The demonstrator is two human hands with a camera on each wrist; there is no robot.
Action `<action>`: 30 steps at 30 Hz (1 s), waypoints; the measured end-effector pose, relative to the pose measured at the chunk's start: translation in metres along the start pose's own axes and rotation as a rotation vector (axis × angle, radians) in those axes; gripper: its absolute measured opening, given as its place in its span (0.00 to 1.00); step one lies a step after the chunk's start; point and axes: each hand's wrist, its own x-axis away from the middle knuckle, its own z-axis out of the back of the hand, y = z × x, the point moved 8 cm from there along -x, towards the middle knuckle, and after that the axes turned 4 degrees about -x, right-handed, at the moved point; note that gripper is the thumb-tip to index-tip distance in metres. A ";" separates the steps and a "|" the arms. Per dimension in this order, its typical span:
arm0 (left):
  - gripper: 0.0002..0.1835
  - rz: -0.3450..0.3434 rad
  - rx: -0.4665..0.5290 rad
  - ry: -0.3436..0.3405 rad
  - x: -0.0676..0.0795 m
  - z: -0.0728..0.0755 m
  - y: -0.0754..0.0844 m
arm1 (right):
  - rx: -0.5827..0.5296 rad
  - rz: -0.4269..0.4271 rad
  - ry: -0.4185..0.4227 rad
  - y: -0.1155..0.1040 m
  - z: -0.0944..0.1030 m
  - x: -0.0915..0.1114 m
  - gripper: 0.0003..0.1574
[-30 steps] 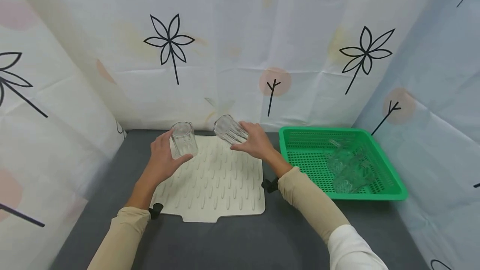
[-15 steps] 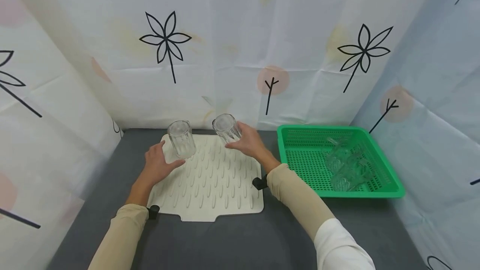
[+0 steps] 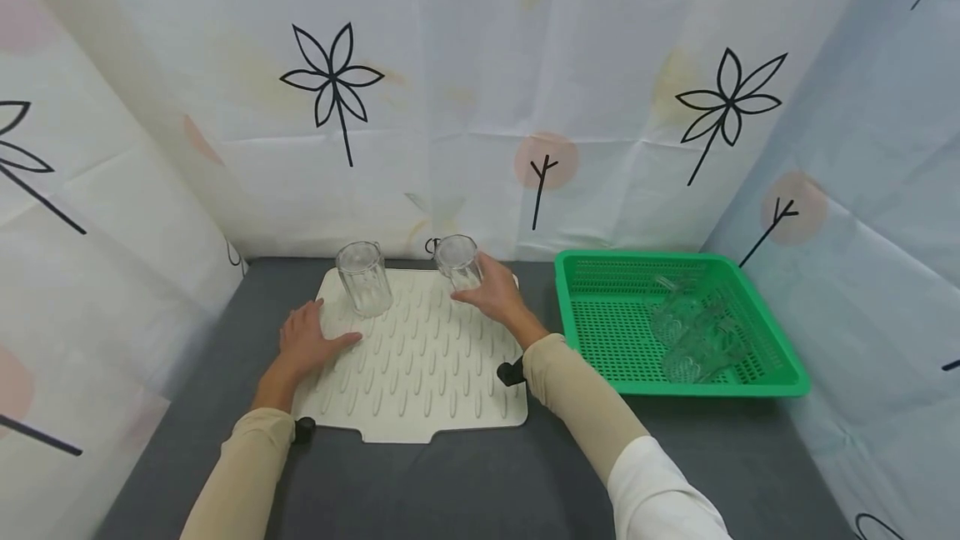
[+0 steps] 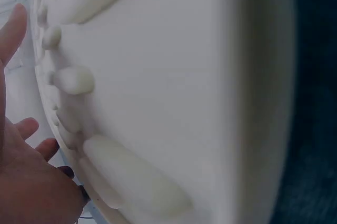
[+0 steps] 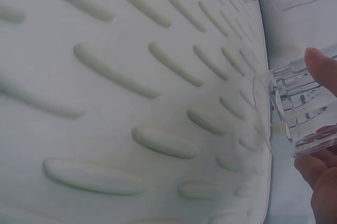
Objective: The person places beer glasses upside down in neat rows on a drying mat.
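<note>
My right hand [image 3: 491, 288] grips a clear drinking glass [image 3: 456, 255] at the back right of the cream ridged drying mat [image 3: 420, 357]. In the right wrist view, thumb and fingers are on opposite sides of this glass [image 5: 310, 103]; its lower end is at the mat, though contact is hard to judge. A second clear glass [image 3: 365, 282] stands on the mat's back left, apart from both hands. My left hand [image 3: 306, 340] is over the mat's left edge, in front of that glass, thumb and fingers spread, holding nothing. The left wrist view shows those fingers [image 4: 45, 148] beside the mat.
A green perforated basket [image 3: 682, 390] stands right of the mat, with several clear glass items [image 3: 697, 340] lying in its right part. The dark grey tabletop [image 3: 465, 490] is bounded by printed curtains [image 3: 465, 107] behind and at both sides.
My left hand has let go of the left glass and drawn back toward me. The right glass has gone from tilted to nearly upright and come down at the mat, still held.
</note>
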 end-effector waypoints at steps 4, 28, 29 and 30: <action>0.63 0.012 0.004 -0.030 -0.001 -0.005 -0.007 | -0.037 -0.036 0.027 0.008 -0.005 0.000 0.54; 0.64 0.044 -0.018 -0.096 0.000 -0.010 -0.013 | -0.095 -0.167 -0.029 0.022 -0.029 0.001 0.54; 0.64 0.048 -0.021 -0.097 0.001 -0.010 -0.013 | -0.097 -0.168 -0.035 0.022 -0.029 0.001 0.54; 0.64 0.052 -0.020 -0.100 0.001 -0.010 -0.013 | -0.096 -0.166 -0.039 0.022 -0.029 0.001 0.55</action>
